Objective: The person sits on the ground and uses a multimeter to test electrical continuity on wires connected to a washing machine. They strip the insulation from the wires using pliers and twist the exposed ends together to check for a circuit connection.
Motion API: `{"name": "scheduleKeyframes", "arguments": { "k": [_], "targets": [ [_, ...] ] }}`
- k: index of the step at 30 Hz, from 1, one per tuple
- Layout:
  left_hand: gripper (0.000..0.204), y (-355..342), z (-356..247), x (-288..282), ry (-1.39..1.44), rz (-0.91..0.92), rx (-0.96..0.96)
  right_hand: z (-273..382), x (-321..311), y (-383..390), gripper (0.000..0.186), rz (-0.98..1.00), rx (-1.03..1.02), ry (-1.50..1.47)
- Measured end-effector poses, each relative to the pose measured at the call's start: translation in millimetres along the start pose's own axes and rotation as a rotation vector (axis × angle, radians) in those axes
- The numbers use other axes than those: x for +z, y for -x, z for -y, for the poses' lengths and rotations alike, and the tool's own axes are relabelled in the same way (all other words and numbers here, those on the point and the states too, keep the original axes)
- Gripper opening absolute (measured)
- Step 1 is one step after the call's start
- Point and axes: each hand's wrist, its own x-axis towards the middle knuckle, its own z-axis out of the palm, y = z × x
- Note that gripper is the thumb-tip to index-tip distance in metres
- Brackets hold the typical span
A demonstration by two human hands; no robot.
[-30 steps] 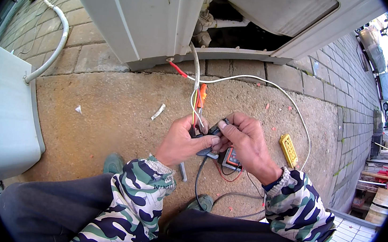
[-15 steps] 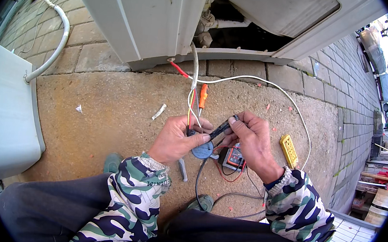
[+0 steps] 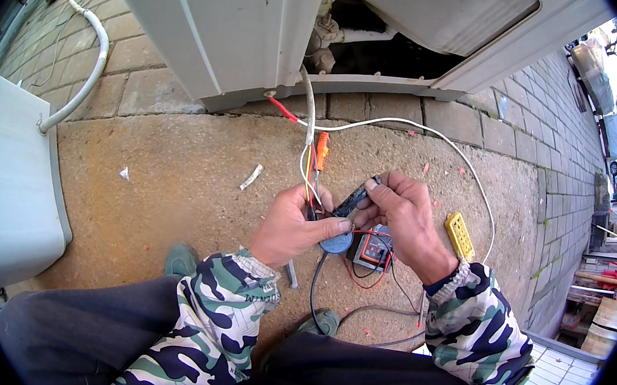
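Observation:
A strip of black tape (image 3: 353, 199), dark and crumpled, slants between my two hands. My left hand (image 3: 286, 228) is closed, its thumb against the strip's lower end. Coloured wires (image 3: 309, 166), red, yellow and white, drop from a grey cable (image 3: 307, 98) to a dark sleeve at the left fingers. My right hand (image 3: 411, 222) pinches the upper end of the strip between thumb and fingers. Just below the hands is a blue disc (image 3: 334, 242), partly covered by the left thumb. An orange-handled screwdriver (image 3: 322, 151) lies beyond the left hand.
A multimeter (image 3: 372, 252) with red and black leads lies below my right hand. A yellow case (image 3: 459, 236) sits at right. A white cable (image 3: 435, 133) curves across the concrete. Ahead stands an open grey cabinet (image 3: 243, 28); a white cabinet (image 3: 13, 176) is at left.
My left hand has shifted right, closer to my right hand, with its thumb now over more of the blue disc. The right hand stays nearly in place, still pinching the tape.

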Motion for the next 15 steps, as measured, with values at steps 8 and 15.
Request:
{"name": "scheduleKeyframes", "arguments": {
  "k": [8,15],
  "targets": [
    [0.023,-2.8,-0.8,0.3,-0.174,-0.070,-0.004,5.1,6.0,6.4,0.019,-0.001,-0.103,0.015],
    [0.028,0.7,-1.2,3.0,-0.006,0.053,0.037,-1.3,1.3,-2.7,0.022,-0.107,-0.035,0.061]
  ]
}}
